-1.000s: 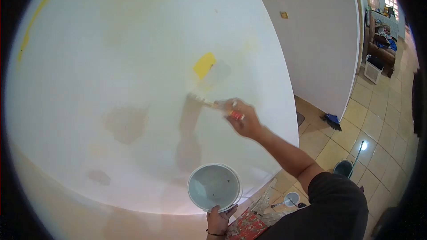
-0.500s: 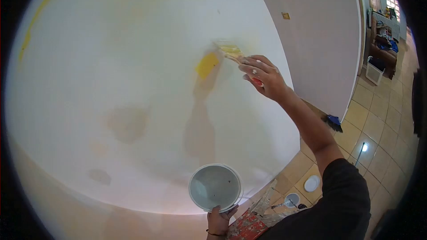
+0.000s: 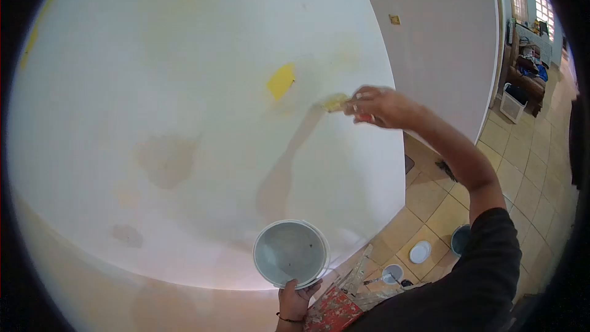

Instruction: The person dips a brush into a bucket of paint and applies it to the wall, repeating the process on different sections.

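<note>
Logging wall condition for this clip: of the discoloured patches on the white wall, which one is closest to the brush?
The bright yellow patch, just left of the paintbrush in the right hand. The brownish stains sit lower and farther left.

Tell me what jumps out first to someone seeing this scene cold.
The big white wall fills most of the view, with one bright yellow patch left of the raised right hand, which holds a paintbrush against the wall. Low in the middle, the left hand grips a round white paint bucket. Tiled floor runs off to the right.
</note>
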